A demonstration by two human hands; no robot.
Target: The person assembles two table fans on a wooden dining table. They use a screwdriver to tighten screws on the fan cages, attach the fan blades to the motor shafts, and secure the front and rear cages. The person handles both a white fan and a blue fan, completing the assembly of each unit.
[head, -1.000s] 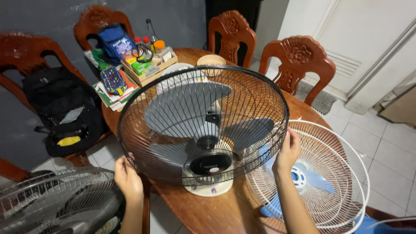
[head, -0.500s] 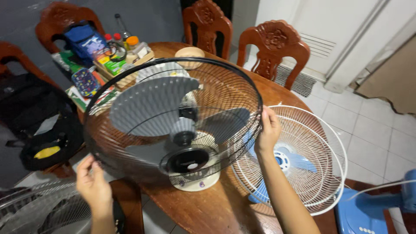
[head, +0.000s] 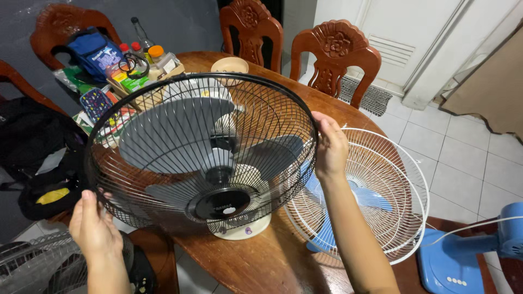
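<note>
Best kept level and square over the grey blades [head: 163, 136] on the round wooden table [head: 261, 256]: black wire fan guard [head: 201, 158], left hand [head: 93, 228] and right hand [head: 328, 147] curled closed on opposite rims.

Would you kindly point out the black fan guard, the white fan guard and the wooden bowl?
Black fan guard [head: 163, 136], head view, on its front wires.
White fan guard [head: 392, 179], head view, on its wire mesh.
Wooden bowl [head: 229, 66], head view, on its rim.
</note>
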